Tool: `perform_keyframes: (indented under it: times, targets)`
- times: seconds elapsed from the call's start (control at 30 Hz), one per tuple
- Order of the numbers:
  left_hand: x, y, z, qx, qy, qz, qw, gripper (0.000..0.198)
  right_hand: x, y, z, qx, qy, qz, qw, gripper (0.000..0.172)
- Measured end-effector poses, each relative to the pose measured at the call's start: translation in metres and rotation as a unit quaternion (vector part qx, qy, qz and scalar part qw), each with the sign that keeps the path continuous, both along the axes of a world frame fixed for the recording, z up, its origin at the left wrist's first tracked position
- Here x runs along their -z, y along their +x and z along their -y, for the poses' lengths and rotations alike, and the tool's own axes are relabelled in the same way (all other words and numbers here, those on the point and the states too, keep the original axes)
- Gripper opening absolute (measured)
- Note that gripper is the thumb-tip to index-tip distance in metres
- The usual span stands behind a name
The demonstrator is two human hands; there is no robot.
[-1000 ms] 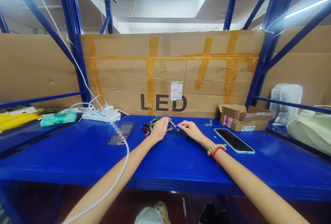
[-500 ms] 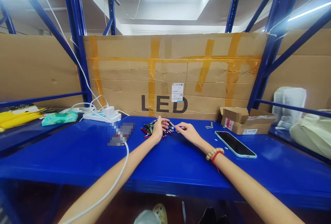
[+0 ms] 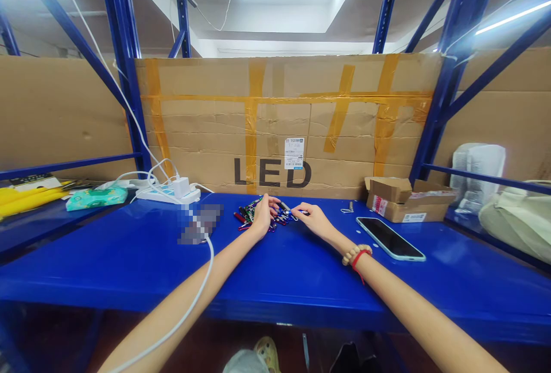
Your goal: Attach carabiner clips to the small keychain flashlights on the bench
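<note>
A pile of small shiny items (image 3: 246, 212) in red, green, blue and silver lies on the blue table (image 3: 275, 269), below the cardboard lettering. My left hand (image 3: 263, 216) rests on its edge against the pile, with curved fingers apart and the palm turned toward the right. At the pile's right side, my right hand (image 3: 315, 219) has thumb and fingertips pinched together on something small that I cannot make out. A silver clip with a ring (image 3: 350, 207) lies farther right, touched by neither hand.
A phone (image 3: 390, 239) and an open carton (image 3: 404, 201) are on the right. At the left stand a power strip (image 3: 166, 191) with cables and a blurred object (image 3: 200, 224). A white cable (image 3: 189, 310) crosses my left forearm. Cardboard (image 3: 198, 132) closes off the back.
The whole view has shifted very slightly. Both hands stay in nearly the same place and pose at the pile.
</note>
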State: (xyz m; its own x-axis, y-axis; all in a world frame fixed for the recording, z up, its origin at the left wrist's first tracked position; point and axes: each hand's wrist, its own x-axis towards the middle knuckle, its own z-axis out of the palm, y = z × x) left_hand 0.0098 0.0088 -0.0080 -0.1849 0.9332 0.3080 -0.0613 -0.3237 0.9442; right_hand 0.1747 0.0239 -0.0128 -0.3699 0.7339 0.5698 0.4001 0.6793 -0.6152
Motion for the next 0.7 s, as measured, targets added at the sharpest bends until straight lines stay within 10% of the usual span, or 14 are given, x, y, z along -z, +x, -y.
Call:
perform_keyframes:
  times: [0.7]
  targets:
    - [-0.0031, 0.0027, 0.0044, 0.008, -0.014, -0.034, 0.999, 0.023, 0.003, -0.002, -0.0031, -0.019, -0.019, -0.039, 0.999, 0.033]
